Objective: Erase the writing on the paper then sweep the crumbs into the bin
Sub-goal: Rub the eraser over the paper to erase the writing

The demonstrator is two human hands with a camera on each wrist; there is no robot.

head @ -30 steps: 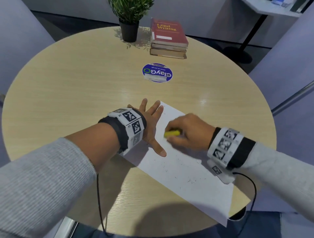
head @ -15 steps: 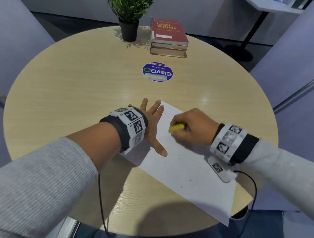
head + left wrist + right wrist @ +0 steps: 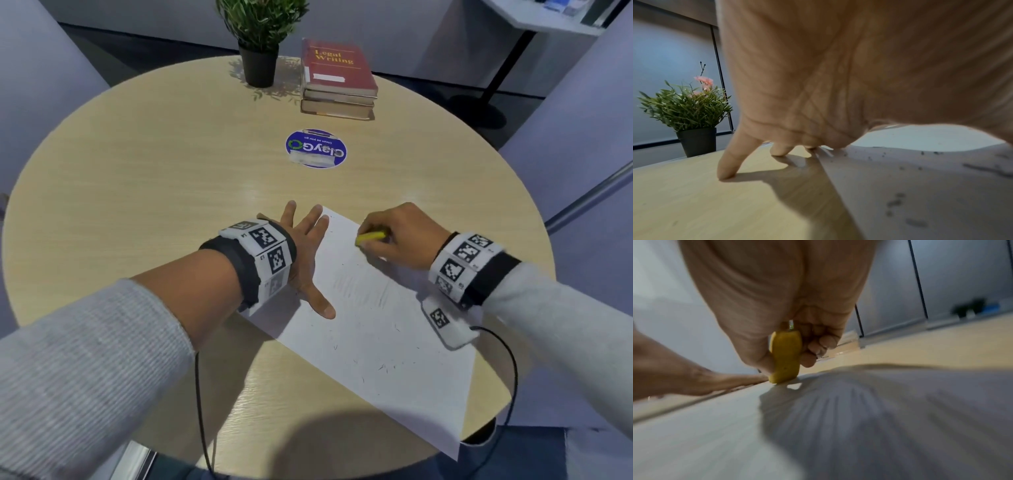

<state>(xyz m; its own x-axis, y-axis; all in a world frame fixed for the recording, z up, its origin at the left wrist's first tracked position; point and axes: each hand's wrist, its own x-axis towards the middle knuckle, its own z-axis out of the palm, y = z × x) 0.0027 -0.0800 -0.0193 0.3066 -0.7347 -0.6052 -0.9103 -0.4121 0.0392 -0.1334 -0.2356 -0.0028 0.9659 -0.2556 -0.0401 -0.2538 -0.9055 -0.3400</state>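
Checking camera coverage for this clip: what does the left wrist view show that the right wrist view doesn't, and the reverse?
Only the left wrist view shows the potted plant with a pink flower and sharp dark eraser crumbs on the sheet. Only the right wrist view shows the right hand pinching the yellow eraser, its end on the sheet. Both show the left hand pressing flat, the white paper and the wooden table.

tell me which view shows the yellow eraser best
The right wrist view: the yellow eraser fills the centre, pinched by the right hand, tip on the paper. The head view shows a small sliver; the left wrist view shows none.
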